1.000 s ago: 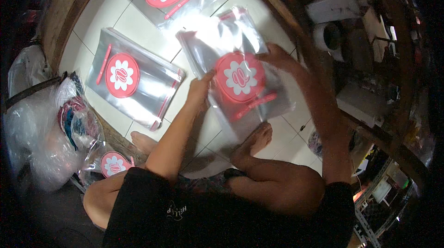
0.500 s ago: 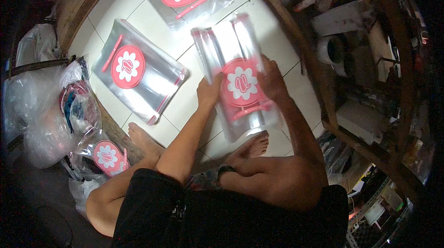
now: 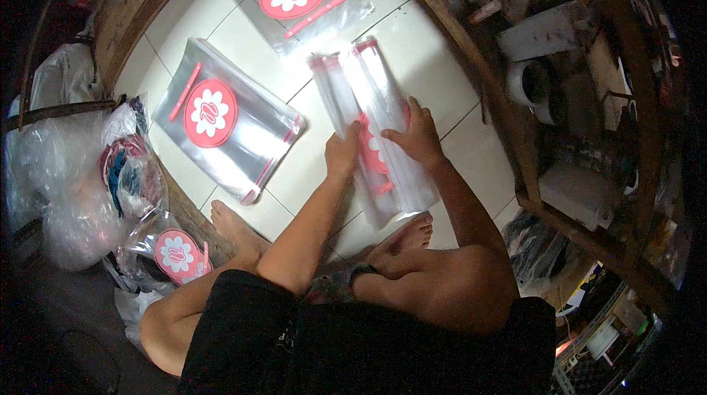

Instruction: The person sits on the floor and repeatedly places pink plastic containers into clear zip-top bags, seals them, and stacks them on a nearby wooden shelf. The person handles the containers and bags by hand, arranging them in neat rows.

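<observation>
Between my hands is a bundle of clear plastic bags (image 3: 394, 174) with a pink and white flower print, its long sides curled inward so that much of the print is covered. My left hand (image 3: 343, 150) grips the left side, thumb on top. Across from it, my right hand (image 3: 415, 134) holds the right side, its thumb over the curled plastic. To the left lies a flat stack of the same clear bags (image 3: 247, 141) on the tiles. Farther off, another clear printed bag (image 3: 317, 23) lies flat.
White floor tiles (image 3: 471, 152) lie under the bags. Wooden beams (image 3: 471, 41) border the floor on the right, with cluttered shelves beyond. Filled plastic sacks (image 3: 70, 203) and a printed bag (image 3: 179, 253) sit at the left, beside my bare foot (image 3: 234, 224).
The held bundle's sides have been rolled inward, narrowing it and hiding much of the flower print. My right thumb has moved onto the plastic. The other bags stay on the floor.
</observation>
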### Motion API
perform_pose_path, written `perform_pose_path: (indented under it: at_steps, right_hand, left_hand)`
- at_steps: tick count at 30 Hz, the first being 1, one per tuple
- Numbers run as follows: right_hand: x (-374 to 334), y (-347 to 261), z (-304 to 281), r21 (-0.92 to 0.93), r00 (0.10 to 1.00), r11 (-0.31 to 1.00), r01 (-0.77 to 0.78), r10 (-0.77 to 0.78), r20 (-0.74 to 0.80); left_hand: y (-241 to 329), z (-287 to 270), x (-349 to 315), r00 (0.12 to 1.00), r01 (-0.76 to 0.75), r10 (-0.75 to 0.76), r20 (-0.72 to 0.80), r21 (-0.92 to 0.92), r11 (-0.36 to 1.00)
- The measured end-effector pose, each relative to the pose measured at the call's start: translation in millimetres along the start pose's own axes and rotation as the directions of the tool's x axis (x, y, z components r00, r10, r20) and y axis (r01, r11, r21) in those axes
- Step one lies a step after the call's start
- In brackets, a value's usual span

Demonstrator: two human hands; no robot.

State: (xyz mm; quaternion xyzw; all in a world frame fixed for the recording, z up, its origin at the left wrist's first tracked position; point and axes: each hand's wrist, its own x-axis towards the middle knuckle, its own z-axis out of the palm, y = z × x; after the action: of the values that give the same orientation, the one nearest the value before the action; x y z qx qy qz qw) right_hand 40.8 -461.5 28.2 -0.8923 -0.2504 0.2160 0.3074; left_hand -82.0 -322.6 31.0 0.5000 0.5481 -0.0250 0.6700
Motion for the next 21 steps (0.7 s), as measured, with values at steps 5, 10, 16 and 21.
perform_pose_path:
  at_steps: [5,10,16,21]
  right_hand:
    - [-17,-21,24,-0.297,0.980,0.943,0.148,-0.180,-0.083]
    - [0,-26,-14,0.232,0.980,0.967,-0.108,0.064,0.187]
    - [16,7,-3,0.158,0.885,0.953,-0.259,0.169,0.433]
    - [-21,-39,9,0.097,0.958,0.981,-0.167,0.139,0.252]
  left_hand:
    - [5,20,-7,0.998,-0.064,0.066,0.007,-0.180,0.982]
    - [-1,22,-2,0.995,-0.066,0.055,-0.078,-0.150,0.987]
    - [11,23,-14,0.994,-0.094,0.084,-0.065,-0.171,0.981]
    - [24,16,-32,0.992,-0.122,0.123,-0.005,-0.125,0.985]
